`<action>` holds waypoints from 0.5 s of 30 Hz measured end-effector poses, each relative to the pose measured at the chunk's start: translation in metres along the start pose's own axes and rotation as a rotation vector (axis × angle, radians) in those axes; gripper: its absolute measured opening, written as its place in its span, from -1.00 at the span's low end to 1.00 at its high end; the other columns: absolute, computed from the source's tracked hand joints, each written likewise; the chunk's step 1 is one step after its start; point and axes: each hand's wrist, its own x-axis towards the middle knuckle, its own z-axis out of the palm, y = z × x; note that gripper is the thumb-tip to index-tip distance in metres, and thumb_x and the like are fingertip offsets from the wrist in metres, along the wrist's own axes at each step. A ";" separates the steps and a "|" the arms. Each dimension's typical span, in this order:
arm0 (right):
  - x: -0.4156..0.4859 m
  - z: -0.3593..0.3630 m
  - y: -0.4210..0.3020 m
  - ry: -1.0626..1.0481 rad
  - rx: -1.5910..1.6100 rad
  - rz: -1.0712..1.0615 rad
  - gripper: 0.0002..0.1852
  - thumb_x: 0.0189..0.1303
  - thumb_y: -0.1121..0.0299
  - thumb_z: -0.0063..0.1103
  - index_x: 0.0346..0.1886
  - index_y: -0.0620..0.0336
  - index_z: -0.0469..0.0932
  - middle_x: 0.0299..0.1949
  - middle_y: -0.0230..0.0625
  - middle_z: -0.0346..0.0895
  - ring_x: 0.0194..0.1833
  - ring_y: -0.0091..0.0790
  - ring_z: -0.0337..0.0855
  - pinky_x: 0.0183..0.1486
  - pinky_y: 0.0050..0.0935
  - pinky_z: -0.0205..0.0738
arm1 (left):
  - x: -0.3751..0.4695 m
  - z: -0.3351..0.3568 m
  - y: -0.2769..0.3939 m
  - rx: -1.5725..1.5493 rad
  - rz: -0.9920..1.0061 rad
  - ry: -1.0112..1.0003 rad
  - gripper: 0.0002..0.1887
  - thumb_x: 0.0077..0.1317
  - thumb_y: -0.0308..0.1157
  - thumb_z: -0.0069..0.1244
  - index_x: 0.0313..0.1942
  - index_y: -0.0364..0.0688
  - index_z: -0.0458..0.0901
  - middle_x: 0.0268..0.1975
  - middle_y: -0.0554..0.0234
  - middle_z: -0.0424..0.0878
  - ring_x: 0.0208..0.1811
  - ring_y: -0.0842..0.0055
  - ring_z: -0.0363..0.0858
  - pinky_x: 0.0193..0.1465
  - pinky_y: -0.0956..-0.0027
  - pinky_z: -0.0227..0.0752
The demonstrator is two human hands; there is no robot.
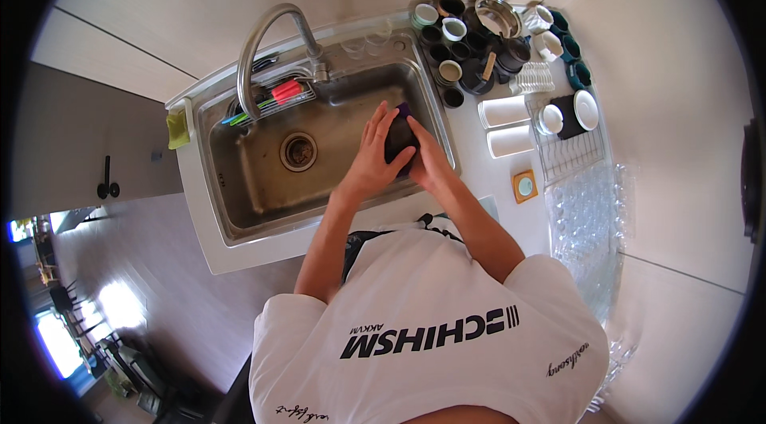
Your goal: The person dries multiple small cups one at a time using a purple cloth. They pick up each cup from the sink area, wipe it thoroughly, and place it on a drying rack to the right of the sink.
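Between both hands, over the right part of the stainless steel sink (257, 184), is a dark rounded vessel (400, 135), perhaps a cup or bowl. My left hand (374, 152) lies on its left side with the thumb across it. My right hand (426, 155) holds its right side, together with a purple cloth (404, 110) that shows at the top and below the vessel. Part of the vessel and most of the cloth are hidden by the fingers. A curved metal faucet (269, 17) stands at the back of the sink.
Dark and pale cups (450, 71), a steel bowl (498, 16) and a dark teapot (513, 53) crowd the counter at right. Nearer are white cups (508, 141), a wire rack (568, 158) and bubble wrap (583, 214). A wire caddy (296, 98) holds brushes. Clear glasses (378, 34) stand behind the sink.
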 end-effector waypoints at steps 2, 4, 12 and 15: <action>-0.002 -0.005 -0.008 -0.039 -0.032 0.011 -0.59 0.51 0.10 -0.03 0.18 0.22 0.45 0.05 -0.27 0.58 0.03 -0.34 0.61 0.09 -0.31 0.53 | 0.003 -0.014 0.003 -0.067 -0.110 -0.150 -0.30 0.24 -0.33 0.26 0.34 -0.22 0.33 0.41 0.01 0.36 0.40 0.15 0.37 0.42 0.15 0.24; -0.004 -0.008 -0.013 -0.065 -0.065 0.020 -0.59 0.50 0.13 -0.02 0.19 0.24 0.45 0.03 -0.29 0.58 0.01 -0.37 0.62 0.05 -0.32 0.55 | 0.006 -0.019 0.004 0.036 -0.122 -0.143 -0.30 0.20 -0.31 0.29 0.31 -0.25 0.37 0.33 -0.03 0.44 0.33 0.09 0.43 0.33 0.20 0.34; -0.013 -0.002 0.002 -0.077 0.016 -0.261 -0.58 0.51 0.19 0.04 0.26 0.25 0.43 0.04 -0.34 0.57 0.04 -0.46 0.59 0.08 -0.38 0.51 | 0.009 0.016 -0.001 -0.283 -0.311 0.282 -0.34 0.22 -0.30 0.32 0.26 -0.33 0.43 0.09 0.07 0.62 0.14 0.36 0.58 0.23 0.35 0.39; -0.019 -0.005 0.007 -0.051 -0.036 -0.335 -0.60 0.51 0.28 0.05 0.30 0.26 0.42 0.06 -0.34 0.56 0.06 -0.48 0.57 0.13 -0.43 0.47 | 0.009 0.024 0.001 -0.612 -0.393 0.380 -0.40 0.28 -0.30 0.28 0.25 -0.34 0.44 0.05 0.17 0.63 0.10 0.49 0.57 0.15 0.43 0.41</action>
